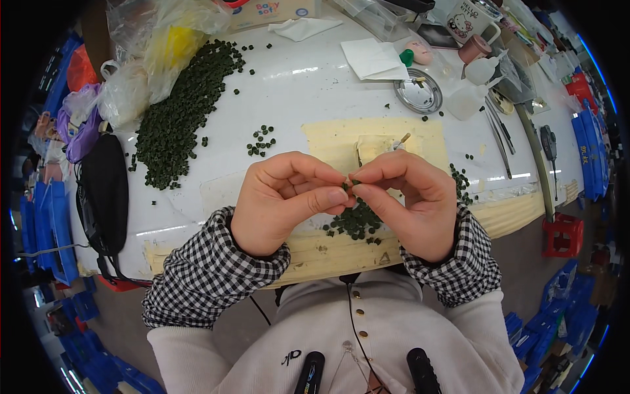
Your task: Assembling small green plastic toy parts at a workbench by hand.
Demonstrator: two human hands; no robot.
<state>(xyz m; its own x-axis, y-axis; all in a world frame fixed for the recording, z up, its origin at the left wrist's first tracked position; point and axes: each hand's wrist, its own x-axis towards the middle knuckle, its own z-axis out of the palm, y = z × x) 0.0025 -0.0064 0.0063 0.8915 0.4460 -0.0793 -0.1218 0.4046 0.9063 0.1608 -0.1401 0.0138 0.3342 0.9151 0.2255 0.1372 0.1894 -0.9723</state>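
Above the near edge of the table, my left hand (282, 197) and my right hand (413, 203) meet fingertip to fingertip. A small dark green piece (344, 186) is pinched between the left thumb and forefinger. The right thumb and forefinger close on another tiny green bit (355, 182), touching or almost touching the first; whether they are joined I cannot tell. Below the hands lies a small heap of similar green pieces (354, 225). Beyond them sits a cream-coloured block (375, 146) with a thin stick on it, partly covered by my right hand.
A large mound of green pieces (174, 121) spreads at left, with a small group (261, 140) nearer the middle and another (461, 182) at right. Plastic bags (157, 65) and a black pouch (104, 197) lie left. A round metal dish (419, 92) and tweezers (497, 141) lie right.
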